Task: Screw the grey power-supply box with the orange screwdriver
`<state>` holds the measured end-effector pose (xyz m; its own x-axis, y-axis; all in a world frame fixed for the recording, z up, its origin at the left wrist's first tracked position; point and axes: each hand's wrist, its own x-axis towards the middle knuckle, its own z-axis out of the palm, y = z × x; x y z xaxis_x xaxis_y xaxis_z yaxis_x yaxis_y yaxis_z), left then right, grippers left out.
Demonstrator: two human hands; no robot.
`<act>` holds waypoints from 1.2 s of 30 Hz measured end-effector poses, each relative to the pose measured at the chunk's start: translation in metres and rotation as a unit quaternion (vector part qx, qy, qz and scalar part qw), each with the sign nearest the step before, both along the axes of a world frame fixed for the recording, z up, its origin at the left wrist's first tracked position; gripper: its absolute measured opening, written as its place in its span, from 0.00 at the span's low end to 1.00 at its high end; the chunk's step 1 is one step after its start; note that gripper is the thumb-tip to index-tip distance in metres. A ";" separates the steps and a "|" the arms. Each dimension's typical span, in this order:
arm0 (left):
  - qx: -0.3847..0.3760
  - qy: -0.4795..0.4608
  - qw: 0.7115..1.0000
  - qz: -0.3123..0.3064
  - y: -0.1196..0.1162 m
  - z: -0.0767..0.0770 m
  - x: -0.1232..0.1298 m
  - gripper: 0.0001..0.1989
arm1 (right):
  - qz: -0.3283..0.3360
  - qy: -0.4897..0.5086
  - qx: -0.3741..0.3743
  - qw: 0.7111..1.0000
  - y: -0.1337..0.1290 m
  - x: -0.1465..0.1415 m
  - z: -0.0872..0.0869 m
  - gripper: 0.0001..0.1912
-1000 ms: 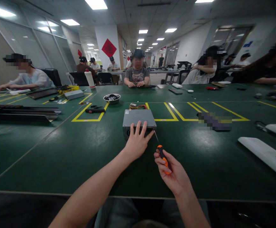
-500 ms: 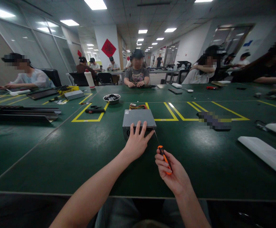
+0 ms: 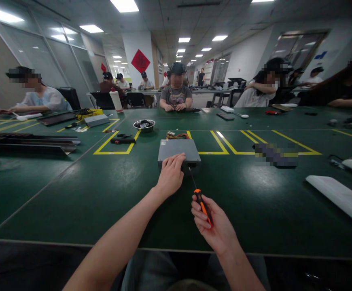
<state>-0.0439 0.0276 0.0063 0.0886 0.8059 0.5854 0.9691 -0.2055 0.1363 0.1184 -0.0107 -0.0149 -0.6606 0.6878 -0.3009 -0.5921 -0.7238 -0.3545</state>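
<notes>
A grey computer power supply unit (image 3: pixel 177 148) lies on the green table in front of me, its bundle of coloured cables (image 3: pixel 178 136) at the back. My left hand (image 3: pixel 172 173) grips its near top edge, fingers together over the top; the thumb is partly hidden. In my right hand (image 3: pixel 208 220) is an orange-and-black screwdriver (image 3: pixel 204 208), pointing up and away from me. Its thin shaft reaches the front face of the unit, close by the dark socket. Whether the tip sits in a screw is too small to tell.
Beyond the unit stands a metal bowl (image 3: pixel 144 125) with small dark parts. A black tool (image 3: pixel 123 140) lies left, near long dark metal panels (image 3: pixel 30 142). White devices (image 3: pixel 340 198) lie at right. Yellow tape (image 3: pixel 215 153) marks the table (image 3: pixel 103 194). A person (image 3: pixel 176 95) sits opposite.
My left hand has drawn its spread fingers together and shifted slightly left on the unit. The screwdriver tip has moved left from the unit's right front corner to near the socket.
</notes>
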 end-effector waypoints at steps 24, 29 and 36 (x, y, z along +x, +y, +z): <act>0.000 0.026 1.000 -0.001 0.001 -0.003 -0.001 0.24 | -0.043 -0.020 -0.044 0.998 0.004 -0.019 0.006 0.09; 0.000 0.008 1.000 -0.007 0.000 0.000 0.000 0.22 | -0.074 -0.021 -0.042 0.996 0.000 -0.022 0.010 0.05; -0.013 0.024 0.999 -0.023 -0.006 0.005 0.001 0.12 | -0.029 0.007 -0.117 0.993 -0.002 -0.020 0.011 0.07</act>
